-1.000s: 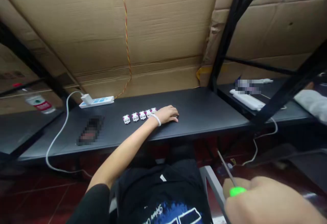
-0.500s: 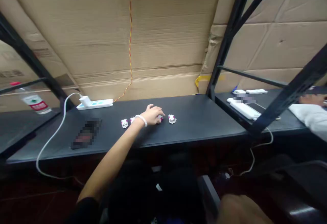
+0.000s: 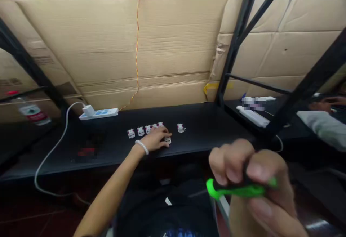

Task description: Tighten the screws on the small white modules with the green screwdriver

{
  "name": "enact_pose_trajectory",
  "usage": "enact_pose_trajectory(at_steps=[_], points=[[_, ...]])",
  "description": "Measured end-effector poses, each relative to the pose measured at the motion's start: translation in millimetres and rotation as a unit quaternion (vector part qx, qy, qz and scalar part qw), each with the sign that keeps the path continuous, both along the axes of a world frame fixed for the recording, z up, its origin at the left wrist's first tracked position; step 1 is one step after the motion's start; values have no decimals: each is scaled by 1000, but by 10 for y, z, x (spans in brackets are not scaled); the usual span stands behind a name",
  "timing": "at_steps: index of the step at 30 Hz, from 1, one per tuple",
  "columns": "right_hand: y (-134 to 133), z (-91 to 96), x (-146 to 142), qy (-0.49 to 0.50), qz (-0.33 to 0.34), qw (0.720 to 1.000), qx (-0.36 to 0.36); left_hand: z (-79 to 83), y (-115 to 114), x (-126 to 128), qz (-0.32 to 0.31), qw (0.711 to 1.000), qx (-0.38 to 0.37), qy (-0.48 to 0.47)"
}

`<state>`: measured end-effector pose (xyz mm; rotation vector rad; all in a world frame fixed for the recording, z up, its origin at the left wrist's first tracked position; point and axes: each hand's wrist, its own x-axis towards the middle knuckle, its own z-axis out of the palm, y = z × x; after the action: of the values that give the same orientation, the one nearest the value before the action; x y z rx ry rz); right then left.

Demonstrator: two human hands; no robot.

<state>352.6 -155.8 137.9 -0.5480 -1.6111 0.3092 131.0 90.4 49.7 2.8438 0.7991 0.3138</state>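
Note:
My left hand [image 3: 155, 138], with a white beaded bracelet [image 3: 142, 147] on its wrist, lies on the black table top near the front edge. Its fingertips touch a small white-and-pink switch-like part [image 3: 168, 140]. Several matching parts [image 3: 143, 131] stand in a row just behind the hand, and another [image 3: 180, 128] sits apart to the right. Raised close to the camera, my right hand [image 3: 248, 183] grips a screwdriver with a bright green handle [image 3: 235, 190]. Its fingers hide most of the handle, and I cannot make out the shaft.
A white power strip [image 3: 98, 113] with a plugged-in charger and white cable lies at the table's back left. A blurred dark object [image 3: 88, 150] lies to the left. Black metal frame bars [image 3: 235, 46] and cardboard sheets [image 3: 108, 49] stand behind. Another person's hand [image 3: 323, 104] is at far right.
My right hand has risen from the lower right corner into mid-view with the screwdriver. My left hand has moved left and toward the table's front edge. The view has tilted upward.

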Motion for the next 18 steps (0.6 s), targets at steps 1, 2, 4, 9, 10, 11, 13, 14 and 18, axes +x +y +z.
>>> enact_pose_trajectory(at_steps=[1, 2, 4, 9, 10, 11, 13, 14, 18], points=[[114, 25, 16, 19, 17, 999, -26, -11, -28, -58, -5, 1000, -16, -17], [256, 28, 26, 36, 22, 998, -36, -26, -50, -116, -10, 999, -34, -35], [585, -27, 28, 24, 10, 997, -67, -71, -86, -218, -14, 995, -68, -75], [1267, -341, -66, 116, -86, 987, -68, -215, -155, -338, -6, 981, -120, -151], [1346, -404, -93, 121, -88, 986, -76, -236, -167, -344, -6, 979, -125, -158], [1409, -464, -118, 118, -90, 985, -83, -250, -179, -347, -6, 978, -128, -165], [1496, -568, -159, 101, -97, 986, -91, -264, -199, -348, -5, 976, -130, -173], [1527, -612, -174, 95, -101, 986, -95, -266, -206, -348, -6, 976, -132, -175], [1611, -724, -207, 90, -119, 984, -100, -263, -211, -348, -8, 974, -139, -181]])
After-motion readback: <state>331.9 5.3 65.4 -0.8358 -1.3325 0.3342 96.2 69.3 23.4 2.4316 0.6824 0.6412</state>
